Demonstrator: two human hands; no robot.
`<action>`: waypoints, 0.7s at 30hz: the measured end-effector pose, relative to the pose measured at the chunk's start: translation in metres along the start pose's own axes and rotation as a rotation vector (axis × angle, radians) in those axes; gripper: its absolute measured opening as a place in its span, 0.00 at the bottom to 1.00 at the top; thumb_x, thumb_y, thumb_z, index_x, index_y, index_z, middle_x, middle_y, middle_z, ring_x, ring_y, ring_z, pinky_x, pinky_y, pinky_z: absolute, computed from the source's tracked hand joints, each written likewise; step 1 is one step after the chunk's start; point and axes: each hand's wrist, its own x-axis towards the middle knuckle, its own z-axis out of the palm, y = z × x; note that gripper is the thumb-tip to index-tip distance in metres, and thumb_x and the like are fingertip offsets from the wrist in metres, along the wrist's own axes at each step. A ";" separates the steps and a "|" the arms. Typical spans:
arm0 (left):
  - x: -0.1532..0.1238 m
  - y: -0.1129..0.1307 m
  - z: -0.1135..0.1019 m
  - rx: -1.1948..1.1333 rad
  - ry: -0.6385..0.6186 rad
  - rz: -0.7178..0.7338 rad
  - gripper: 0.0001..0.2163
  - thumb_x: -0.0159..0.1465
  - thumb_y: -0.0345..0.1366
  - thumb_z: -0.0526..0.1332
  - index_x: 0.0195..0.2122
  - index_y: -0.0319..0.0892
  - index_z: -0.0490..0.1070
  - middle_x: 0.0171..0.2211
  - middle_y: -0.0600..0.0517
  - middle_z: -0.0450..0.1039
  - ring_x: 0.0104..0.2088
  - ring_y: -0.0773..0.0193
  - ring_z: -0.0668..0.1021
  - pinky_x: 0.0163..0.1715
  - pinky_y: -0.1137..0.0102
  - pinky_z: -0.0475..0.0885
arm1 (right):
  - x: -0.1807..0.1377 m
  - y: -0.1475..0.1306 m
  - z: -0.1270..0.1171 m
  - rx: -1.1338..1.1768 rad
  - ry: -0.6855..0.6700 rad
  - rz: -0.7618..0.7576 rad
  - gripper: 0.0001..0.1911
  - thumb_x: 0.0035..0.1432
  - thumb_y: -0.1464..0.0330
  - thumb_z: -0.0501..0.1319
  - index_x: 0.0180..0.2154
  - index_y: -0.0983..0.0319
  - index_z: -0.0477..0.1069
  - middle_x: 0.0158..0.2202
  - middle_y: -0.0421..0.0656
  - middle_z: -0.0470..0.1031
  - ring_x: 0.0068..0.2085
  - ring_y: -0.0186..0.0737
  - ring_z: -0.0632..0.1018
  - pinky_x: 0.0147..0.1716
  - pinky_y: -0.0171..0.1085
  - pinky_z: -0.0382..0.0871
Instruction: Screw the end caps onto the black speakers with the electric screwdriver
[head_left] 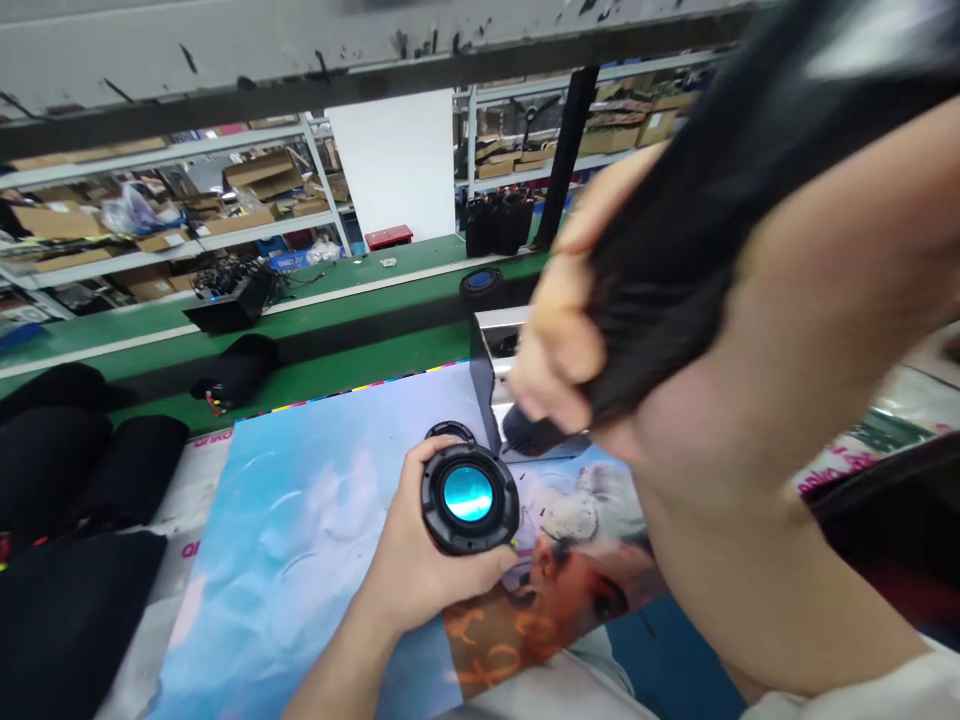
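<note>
My left hand (420,560) is wrapped round a black round part with a shiny blue centre (469,497), holding it face up over a printed poster sheet (300,530) on the bench. My right hand (559,340) is raised close to the camera and is closed in a fist on a long bunch of black strands like hair (712,220) that runs up to the top right. The right forearm fills the right side and hides the bench behind it. A black ring (450,432) lies on the sheet just behind the held part.
An open metal-sided box (491,345) stands behind my hands. Beyond it runs a green conveyor belt (337,330) with black parts, a round blue-centred part (480,282) and cables. Black foam pieces (67,480) lie at the left. Shelves of cardboard boxes line the back.
</note>
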 end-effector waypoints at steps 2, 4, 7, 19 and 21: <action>0.000 0.001 0.000 0.011 0.005 -0.009 0.41 0.46 0.40 0.81 0.59 0.46 0.65 0.56 0.43 0.80 0.56 0.43 0.84 0.58 0.53 0.79 | 0.004 0.011 -0.016 0.101 0.080 -0.111 0.32 0.54 0.36 0.77 0.34 0.56 0.73 0.21 0.35 0.66 0.16 0.33 0.67 0.10 0.34 0.62; 0.001 0.002 0.001 0.017 0.015 -0.011 0.43 0.45 0.39 0.81 0.61 0.46 0.65 0.58 0.42 0.80 0.56 0.43 0.85 0.57 0.53 0.80 | 0.008 0.029 -0.031 0.143 0.175 -0.175 0.34 0.48 0.42 0.84 0.27 0.59 0.70 0.19 0.36 0.66 0.15 0.34 0.68 0.09 0.34 0.60; 0.001 0.002 0.001 0.014 0.026 0.008 0.41 0.46 0.39 0.81 0.60 0.46 0.66 0.57 0.43 0.82 0.54 0.44 0.87 0.55 0.54 0.82 | 0.010 0.061 -0.046 0.130 0.207 -0.155 0.35 0.48 0.45 0.85 0.23 0.60 0.67 0.18 0.37 0.68 0.13 0.35 0.68 0.08 0.33 0.59; 0.002 -0.002 -0.003 -0.007 -0.002 0.038 0.41 0.47 0.42 0.85 0.59 0.47 0.68 0.54 0.45 0.83 0.53 0.44 0.87 0.54 0.55 0.82 | 0.004 0.050 -0.044 0.159 0.186 0.004 0.33 0.48 0.43 0.84 0.29 0.59 0.72 0.19 0.37 0.69 0.13 0.35 0.67 0.09 0.35 0.59; 0.002 -0.004 -0.004 -0.020 -0.026 0.026 0.42 0.47 0.43 0.85 0.60 0.47 0.67 0.56 0.44 0.81 0.56 0.43 0.86 0.57 0.53 0.81 | 0.005 0.025 -0.034 0.183 0.210 -0.032 0.31 0.48 0.43 0.83 0.31 0.58 0.73 0.20 0.35 0.68 0.16 0.34 0.67 0.11 0.35 0.61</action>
